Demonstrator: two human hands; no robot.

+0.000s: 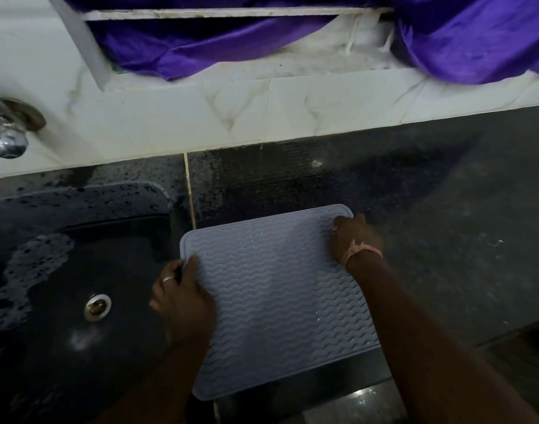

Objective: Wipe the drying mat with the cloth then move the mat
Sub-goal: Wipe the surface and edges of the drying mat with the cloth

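Apparently move stage: both hands, left (182, 301) and right (355, 240), grip opposite edges of blue-grey wavy-ribbed silicone drying mat (277, 298) at desk front edge, beside black sink (78, 215). No cloth visible; wiping unverifiable.

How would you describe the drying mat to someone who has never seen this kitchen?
Find the dark stone counter below the white tiled wall. Right of the black sink lies the drying mat, gripped at its edges by the left hand and right hand. It is the only pale grey-blue square, ribbed with wavy lines.
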